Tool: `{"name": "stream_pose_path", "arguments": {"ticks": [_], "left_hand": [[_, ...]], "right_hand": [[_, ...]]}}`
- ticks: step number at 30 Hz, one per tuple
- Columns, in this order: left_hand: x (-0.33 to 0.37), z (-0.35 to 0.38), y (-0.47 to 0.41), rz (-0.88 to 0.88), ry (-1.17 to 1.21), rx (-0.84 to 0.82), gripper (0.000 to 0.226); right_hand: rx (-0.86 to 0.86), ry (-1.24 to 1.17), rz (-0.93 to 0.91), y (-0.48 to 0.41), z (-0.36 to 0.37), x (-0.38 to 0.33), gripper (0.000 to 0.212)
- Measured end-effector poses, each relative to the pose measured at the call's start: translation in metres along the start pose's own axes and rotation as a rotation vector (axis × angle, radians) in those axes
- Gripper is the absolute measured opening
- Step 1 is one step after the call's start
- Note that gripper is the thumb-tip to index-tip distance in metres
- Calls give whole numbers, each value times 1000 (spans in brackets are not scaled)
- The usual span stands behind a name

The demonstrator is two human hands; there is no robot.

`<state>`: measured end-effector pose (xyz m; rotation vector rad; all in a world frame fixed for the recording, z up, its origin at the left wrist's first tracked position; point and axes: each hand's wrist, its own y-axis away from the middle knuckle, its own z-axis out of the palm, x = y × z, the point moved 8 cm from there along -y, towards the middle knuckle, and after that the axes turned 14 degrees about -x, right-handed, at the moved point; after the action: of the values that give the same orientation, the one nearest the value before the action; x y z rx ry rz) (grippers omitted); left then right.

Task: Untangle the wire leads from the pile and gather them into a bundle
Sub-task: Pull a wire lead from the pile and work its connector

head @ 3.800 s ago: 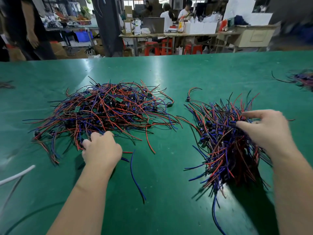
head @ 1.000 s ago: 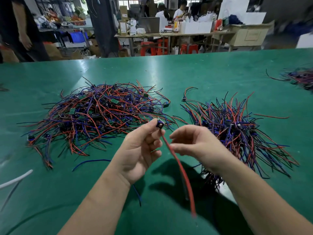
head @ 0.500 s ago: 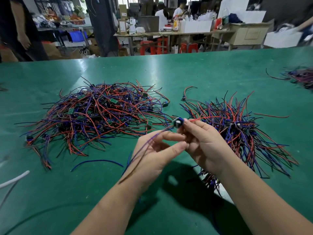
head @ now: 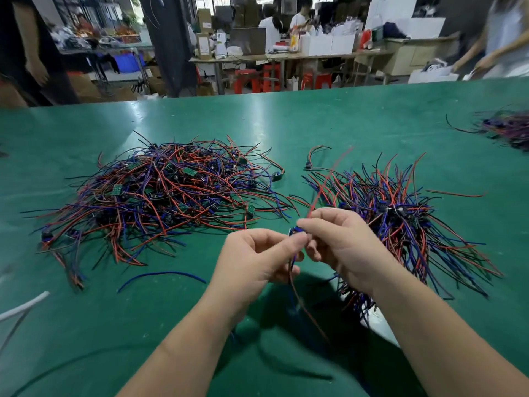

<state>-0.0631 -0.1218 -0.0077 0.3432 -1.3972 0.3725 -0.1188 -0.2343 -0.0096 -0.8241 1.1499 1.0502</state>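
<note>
Between left hand (head: pixel 252 260), right hand (head: pixel 342 249), lead (head: pixel 294 231) pinched

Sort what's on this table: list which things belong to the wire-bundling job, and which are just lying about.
Job: tangled pile, gathered bundle, held lead pinched by left hand and right hand.
Lying about: loose blue wire, white cable.

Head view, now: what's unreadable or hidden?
- Connector of the held wire lead: mostly covered by the pinching left hand and right hand; type unreadable.
- Its tails below the hands: motion-blurred, ends unclear.
- Wire bundle: near edge hidden behind the right forearm.
- Far-right wire pile: blurred, cut off by the right frame edge.
- White cable: cut off by the left edge.
</note>
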Motion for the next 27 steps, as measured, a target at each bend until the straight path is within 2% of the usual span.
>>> {"name": "stream_pose_path", "arguments": {"ticks": [2,5,12,16,20,22,24,27], "left_hand": [[-5,0,0,-22,-13,-6,27],[-10,2,-1,-51,43,-32,17],[-14,1,-2,-89,62,-20,21],[-17,14,0,-155,-36,-208,26],[-25,32,8,-239,-163,-469,22],[-31,36,12,-297,-210,-541,21],[-34,31,11,-331,-257,-534,21],[-33,13,6,-328,-208,-406,26]], "right_hand": [[-3,18,9,0,1,4,28],[5,-53,47,0,0,5,7],[-17,-61,66,2,4,4,6],[106,-119,-21,4,-17,-11,15],[262,-235,-75,10,-43,-23,5],[330,-299,-84,12,-54,-22,2],[405,-380,-154,15,-65,-25,6],[502,-427,-343,22,-81,-35,23]]}}
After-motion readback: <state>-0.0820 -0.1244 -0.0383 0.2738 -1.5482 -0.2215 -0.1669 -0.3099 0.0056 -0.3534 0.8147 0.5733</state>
